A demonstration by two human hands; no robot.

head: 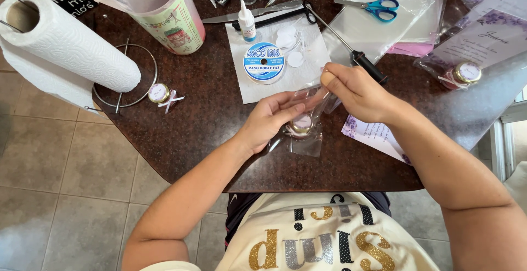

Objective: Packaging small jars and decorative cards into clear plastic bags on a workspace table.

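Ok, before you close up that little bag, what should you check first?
1. Small gold-lidded jar inside the clear plastic bag: ok.
2. Left hand steadying the bag and jar: ok.
3. Right hand pinching the bag's top: ok.
4. Bag top gathered evenly: cannot tell, fingers hide it.
5. Round white ribbon spool within reach on the white paper sheet: ok.
6. Blue-handled scissors nearby: ok, at the table's far side.
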